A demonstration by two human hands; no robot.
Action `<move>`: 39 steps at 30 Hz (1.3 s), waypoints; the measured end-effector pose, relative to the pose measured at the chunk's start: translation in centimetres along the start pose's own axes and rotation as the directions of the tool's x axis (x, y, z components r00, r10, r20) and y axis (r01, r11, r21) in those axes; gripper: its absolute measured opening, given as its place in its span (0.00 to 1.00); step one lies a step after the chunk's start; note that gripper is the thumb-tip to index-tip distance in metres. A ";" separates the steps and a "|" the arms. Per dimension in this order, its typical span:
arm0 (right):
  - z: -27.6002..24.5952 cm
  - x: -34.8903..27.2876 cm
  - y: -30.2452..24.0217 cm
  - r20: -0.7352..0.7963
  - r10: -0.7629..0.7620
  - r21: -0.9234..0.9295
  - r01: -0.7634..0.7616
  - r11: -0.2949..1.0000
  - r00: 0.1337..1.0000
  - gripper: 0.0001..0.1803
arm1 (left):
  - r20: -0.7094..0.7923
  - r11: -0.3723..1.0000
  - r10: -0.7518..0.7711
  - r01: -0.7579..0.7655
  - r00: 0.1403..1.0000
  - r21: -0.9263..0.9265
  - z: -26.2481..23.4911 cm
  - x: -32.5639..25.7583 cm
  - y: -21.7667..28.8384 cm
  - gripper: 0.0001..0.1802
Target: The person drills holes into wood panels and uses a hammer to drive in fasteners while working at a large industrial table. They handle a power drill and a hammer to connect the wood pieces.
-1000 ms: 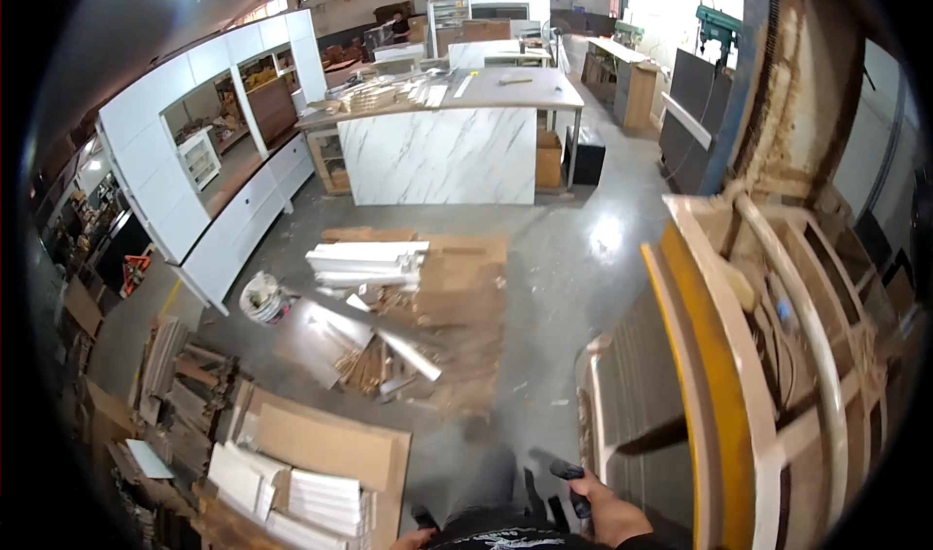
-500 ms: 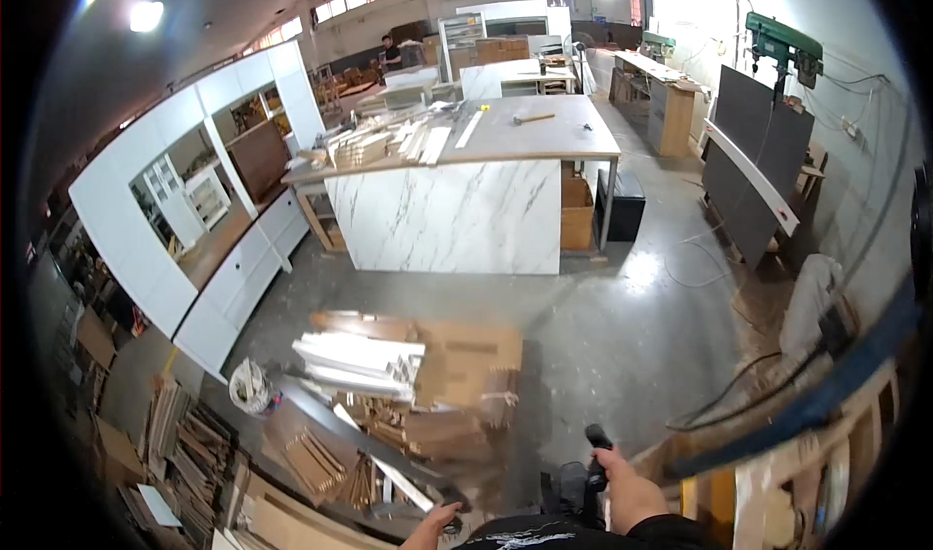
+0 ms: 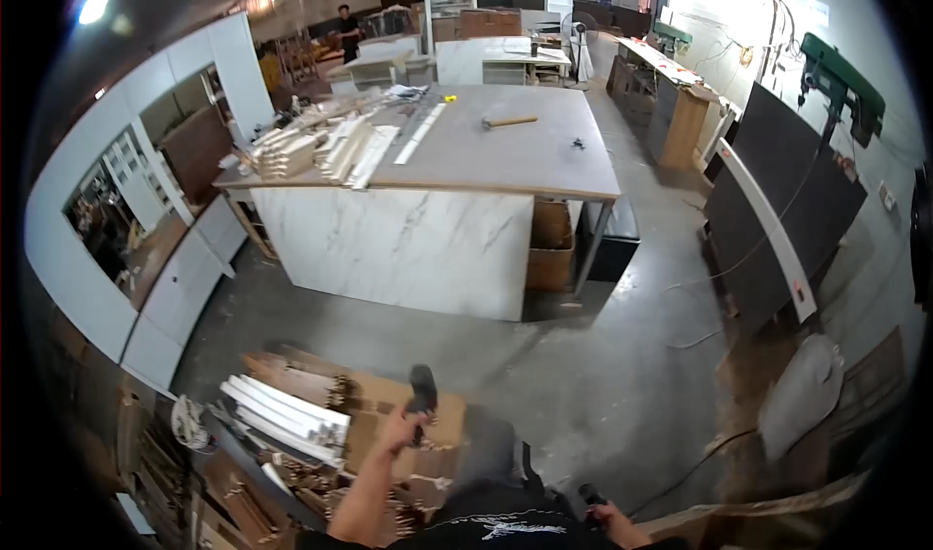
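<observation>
My left hand (image 3: 397,429) is raised in front of my body, its fingers closed around a short black handle-like object (image 3: 423,385) with a rounded top. Below it lies the wood pile on the floor. Low beside my right leg, my right hand (image 3: 614,525) is closed on a similar black handle-like object (image 3: 591,495), partly cut off from clear view. The exact kind of these objects cannot be made out. Ahead stands a large grey-topped workbench (image 3: 486,166) with a marble-patterned front panel (image 3: 398,249). A hammer (image 3: 510,121) and stacked pale wood strips (image 3: 292,152) lie on it.
White strips (image 3: 287,419) and cardboard lie on the floor at the lower left, next to a white bucket (image 3: 191,424). A white cabinet (image 3: 87,249) stands left. At right are a green drill press (image 3: 841,84), a leaning dark panel (image 3: 768,210) and a plastic bag (image 3: 802,399).
I have moved forward, so the workbench appears nearer. My left hand has swung up and forward with its black object, while my right hand has dropped back lower.
</observation>
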State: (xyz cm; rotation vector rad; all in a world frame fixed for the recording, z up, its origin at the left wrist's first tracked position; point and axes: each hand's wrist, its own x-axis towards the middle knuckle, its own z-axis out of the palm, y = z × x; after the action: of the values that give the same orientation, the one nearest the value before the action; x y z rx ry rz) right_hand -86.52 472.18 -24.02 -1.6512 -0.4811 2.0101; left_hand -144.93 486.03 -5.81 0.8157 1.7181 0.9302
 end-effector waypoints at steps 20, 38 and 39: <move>9.3 12.9 -34.3 -0.525 0.236 0.307 -0.076 0.949 0.818 0.18 | -0.189 0.512 0.608 -0.199 0.771 0.836 19.8 74.7 41.7 0.32; 3.1 23.9 -43.6 -0.581 0.504 0.593 -0.093 0.800 0.639 0.26 | 0.779 0.354 0.567 -0.933 0.267 0.063 71.6 66.4 49.5 0.18; 1.1 25.5 -45.6 -0.571 0.492 0.579 -0.103 0.809 0.658 0.26 | 0.808 0.413 0.506 -0.907 0.303 0.082 73.3 67.9 48.5 0.19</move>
State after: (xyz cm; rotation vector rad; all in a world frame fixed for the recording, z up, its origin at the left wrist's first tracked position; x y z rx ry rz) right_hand -84.54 524.12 -18.92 -2.0398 0.6112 1.3256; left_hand -90.37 582.68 -9.72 2.2172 0.7956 0.5199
